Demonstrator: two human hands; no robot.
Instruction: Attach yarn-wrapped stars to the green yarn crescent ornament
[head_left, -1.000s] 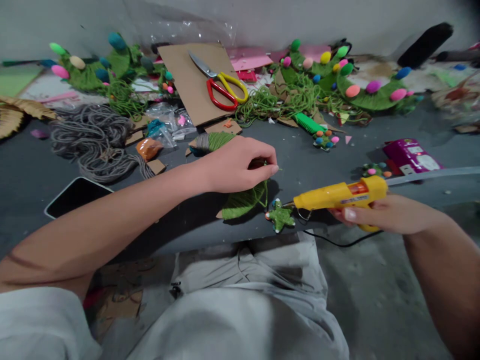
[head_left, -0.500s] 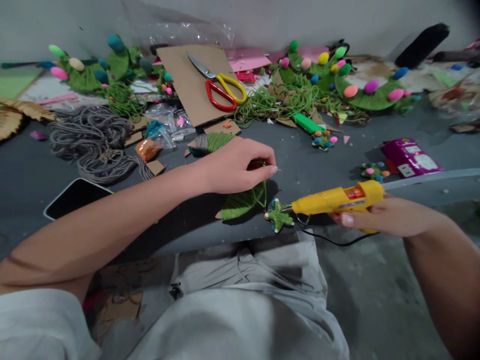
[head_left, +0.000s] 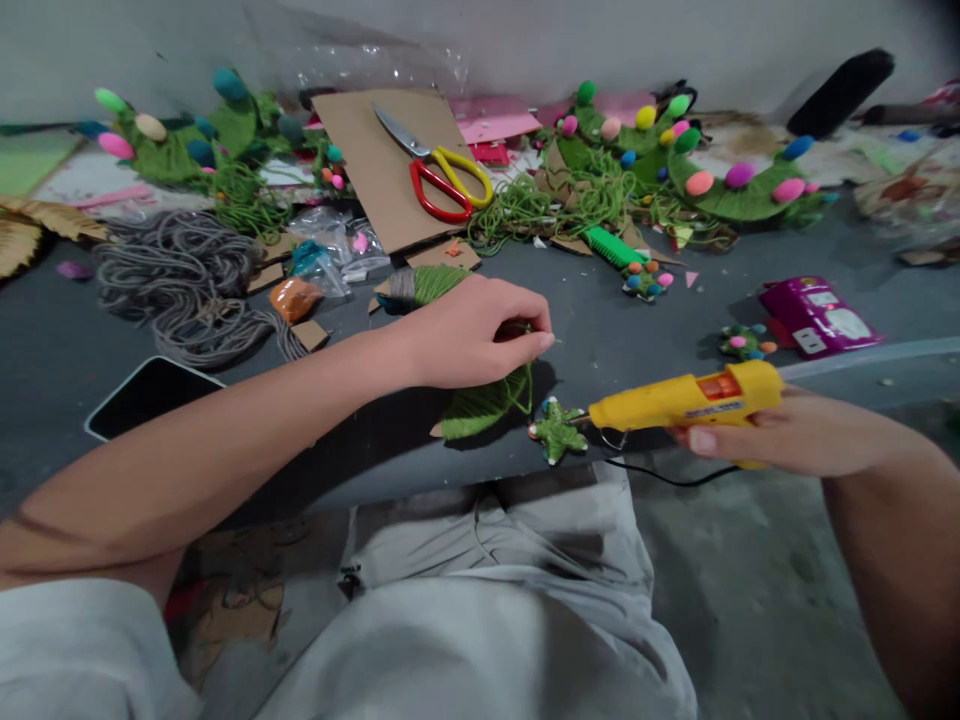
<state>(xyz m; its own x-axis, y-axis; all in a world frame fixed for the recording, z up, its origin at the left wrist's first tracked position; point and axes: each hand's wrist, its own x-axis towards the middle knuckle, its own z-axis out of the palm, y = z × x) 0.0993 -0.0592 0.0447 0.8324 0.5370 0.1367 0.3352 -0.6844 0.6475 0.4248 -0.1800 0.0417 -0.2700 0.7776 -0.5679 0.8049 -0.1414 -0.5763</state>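
Note:
My right hand (head_left: 787,430) is wrapped around a yellow hot glue gun (head_left: 675,400). Its metal nozzle points left at a green yarn-wrapped star (head_left: 556,435) with white dabs on its points, lying near the table's front edge. Over a crescent wound with green yarn (head_left: 484,408), my left hand (head_left: 484,330) is closed in a pinch. A thin strand of green yarn (head_left: 531,385) loops up from the crescent towards those fingers, and a small end pokes out at the fingertips. The left hand hides the middle of the crescent.
Scissors (head_left: 431,165) lie on cardboard (head_left: 360,170) at the back. Pompom-topped green crescents (head_left: 739,195) stand back right, others back left. Grey yarn (head_left: 180,275) and a phone (head_left: 150,400) are at left. A purple packet (head_left: 817,318) sits at right beside a small pompom star (head_left: 742,343).
My right hand has drawn the glue gun slightly to the right, so its nozzle is nearer the star's right edge. My left hand has stayed in place.

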